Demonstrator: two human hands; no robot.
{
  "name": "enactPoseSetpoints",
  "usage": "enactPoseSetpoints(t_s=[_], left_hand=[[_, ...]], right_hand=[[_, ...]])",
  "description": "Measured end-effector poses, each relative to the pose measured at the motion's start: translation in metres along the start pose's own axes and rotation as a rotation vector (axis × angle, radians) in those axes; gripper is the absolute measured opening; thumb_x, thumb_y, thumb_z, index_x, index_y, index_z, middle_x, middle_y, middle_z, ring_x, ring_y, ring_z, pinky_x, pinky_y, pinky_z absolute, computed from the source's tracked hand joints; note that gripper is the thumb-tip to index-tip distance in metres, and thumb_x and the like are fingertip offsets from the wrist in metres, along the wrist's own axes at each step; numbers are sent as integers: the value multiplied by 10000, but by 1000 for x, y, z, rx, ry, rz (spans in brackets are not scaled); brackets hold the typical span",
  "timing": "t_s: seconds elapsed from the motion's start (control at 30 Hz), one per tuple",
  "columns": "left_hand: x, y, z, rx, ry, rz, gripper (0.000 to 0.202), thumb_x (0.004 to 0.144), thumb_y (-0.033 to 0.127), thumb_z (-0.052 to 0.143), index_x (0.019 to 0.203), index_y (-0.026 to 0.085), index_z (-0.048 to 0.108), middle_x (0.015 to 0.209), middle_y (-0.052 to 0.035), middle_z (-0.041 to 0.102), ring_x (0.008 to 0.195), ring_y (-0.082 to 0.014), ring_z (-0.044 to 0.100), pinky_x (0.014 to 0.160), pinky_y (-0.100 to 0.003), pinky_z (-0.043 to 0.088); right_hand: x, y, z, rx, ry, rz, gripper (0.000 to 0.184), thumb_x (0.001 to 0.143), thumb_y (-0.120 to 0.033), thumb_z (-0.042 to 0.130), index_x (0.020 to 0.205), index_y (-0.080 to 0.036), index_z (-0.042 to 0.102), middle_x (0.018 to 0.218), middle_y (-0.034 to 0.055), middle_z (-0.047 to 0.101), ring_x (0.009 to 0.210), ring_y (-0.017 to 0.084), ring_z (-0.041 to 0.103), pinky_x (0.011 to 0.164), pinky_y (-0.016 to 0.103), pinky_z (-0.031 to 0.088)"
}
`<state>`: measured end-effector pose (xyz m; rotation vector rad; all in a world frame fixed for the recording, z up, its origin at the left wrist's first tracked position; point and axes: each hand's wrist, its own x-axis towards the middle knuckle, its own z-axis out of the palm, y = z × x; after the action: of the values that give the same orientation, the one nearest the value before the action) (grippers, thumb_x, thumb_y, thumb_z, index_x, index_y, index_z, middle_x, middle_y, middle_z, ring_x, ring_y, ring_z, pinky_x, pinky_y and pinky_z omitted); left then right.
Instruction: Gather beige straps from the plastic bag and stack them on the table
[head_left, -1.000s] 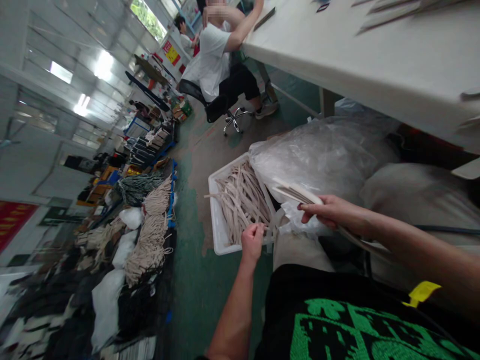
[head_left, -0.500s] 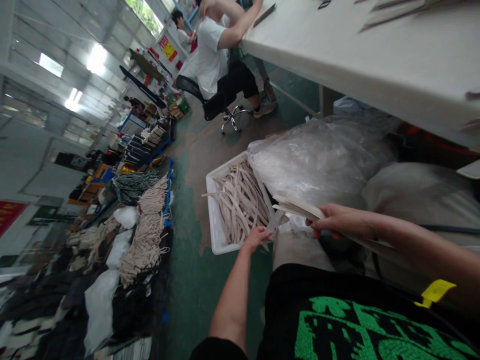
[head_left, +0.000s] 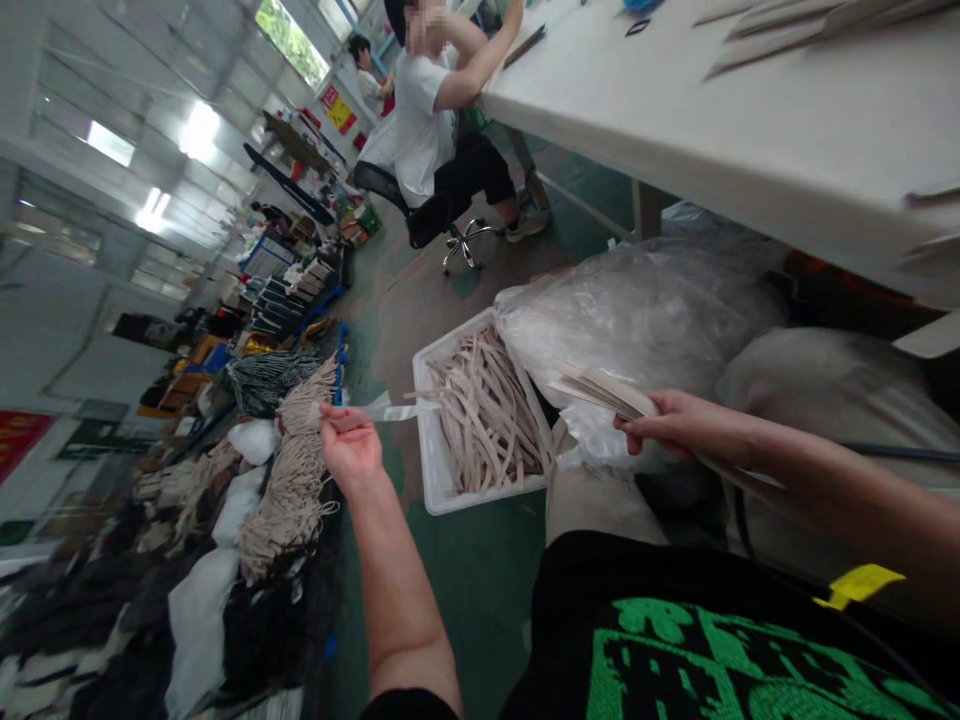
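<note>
My left hand [head_left: 349, 448] is out to the left of the white plastic bin, its fingers pinched on a thin translucent plastic strip [head_left: 394, 410]. The strip trails right toward the bin's left edge. A bundle of flat beige straps [head_left: 600, 388] is gripped in my right hand [head_left: 658, 422], with the ends fanned out to the left. Their other ends run back under my right forearm. Between the two hands stands the white bin [head_left: 433, 480], heaped with loose beige straps [head_left: 487, 410].
Clear plastic bags [head_left: 637, 300] bulge beside the bin, under a pale table [head_left: 720, 110] with more straps on top. A co-worker [head_left: 424, 120] sits on a wheeled office chair [head_left: 427, 222]. Bundled cords [head_left: 289, 490] and white sacks [head_left: 196, 620] line the left side. Green floor [head_left: 420, 610] shows between.
My left hand has swung left, away from the bundle and past the bin, drawing the translucent strip with it. My right hand keeps its hold on the straps almost in place.
</note>
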<state>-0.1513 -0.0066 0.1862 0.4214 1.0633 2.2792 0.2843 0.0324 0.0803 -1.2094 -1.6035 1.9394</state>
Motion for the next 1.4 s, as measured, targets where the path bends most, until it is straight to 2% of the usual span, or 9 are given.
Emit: enactPoseSetpoints(t_s=[0.07, 0.2, 0.27, 0.4, 0.6, 0.77, 1.0, 1.33, 1.4], left_hand=[[-26, -19, 11, 98, -55, -23, 74, 944, 200, 596, 871, 189, 594, 731, 72, 696, 597, -30, 623, 622, -131, 486], [-134, -107, 23, 423, -274, -499, 227, 785, 320, 783, 849, 194, 605, 736, 14, 706, 588, -109, 639, 588, -223, 514], [-186, -141, 28, 493, -431, -651, 286, 765, 382, 798, 898, 214, 608, 721, 9, 698, 589, -134, 639, 590, -253, 520], [-237, -166, 39, 591, -649, -728, 442, 790, 514, 752, 1070, 220, 578, 713, 10, 687, 583, -155, 639, 634, -298, 540], [-241, -171, 43, 696, -760, -740, 547, 769, 546, 746, 1153, 219, 534, 685, 19, 677, 614, -180, 665, 665, -321, 547], [-247, -169, 32, 655, -672, -819, 715, 697, 515, 802, 1277, 200, 528, 746, 2, 716, 639, -184, 683, 693, -329, 555], [-257, -155, 3, 672, -667, -1040, 457, 597, 528, 850, 842, 178, 688, 688, -12, 708, 610, -158, 635, 694, -320, 525], [-260, -161, -2, 747, -923, -1229, 380, 593, 481, 875, 720, 151, 736, 649, -47, 695, 554, -147, 603, 609, -295, 498], [-265, -163, -4, 757, -910, -1230, 367, 600, 475, 871, 708, 148, 743, 654, -63, 710, 563, -161, 628, 611, -298, 511]], right_hand=[[-2, -5, 0, 50, -17, 31, 436, 676, -575, 751, 788, -161, 671, 710, 63, 716, 388, 57, 377, 367, 223, 260], [-3, -9, 3, 118, -7, 33, 542, 638, -605, 790, 917, -153, 679, 825, 66, 745, 397, 40, 360, 363, 221, 248], [-2, -7, 5, 121, 3, 27, 576, 613, -627, 801, 914, -150, 682, 744, 34, 710, 391, 39, 347, 356, 218, 263], [5, 1, 9, 121, 68, 28, 586, 561, -642, 815, 867, -171, 648, 490, -75, 510, 365, 59, 347, 330, 206, 290], [11, 9, 13, 85, 151, 15, 493, 563, -504, 833, 868, -180, 620, 520, -66, 564, 364, 75, 425, 313, 194, 323], [8, 6, 13, 47, 269, 18, 352, 627, -367, 796, 876, -190, 621, 510, -90, 503, 366, 65, 405, 321, 184, 307], [5, 2, 12, -8, 330, 21, 275, 639, -335, 754, 842, -197, 629, 483, -97, 430, 373, 66, 367, 339, 195, 280], [1, -1, 15, -43, 344, 14, 255, 641, -346, 709, 835, -209, 617, 508, -90, 428, 415, 83, 400, 373, 203, 310], [1, -1, 15, -44, 340, 13, 256, 638, -347, 704, 836, -210, 615, 504, -90, 429, 418, 86, 402, 377, 204, 310]])
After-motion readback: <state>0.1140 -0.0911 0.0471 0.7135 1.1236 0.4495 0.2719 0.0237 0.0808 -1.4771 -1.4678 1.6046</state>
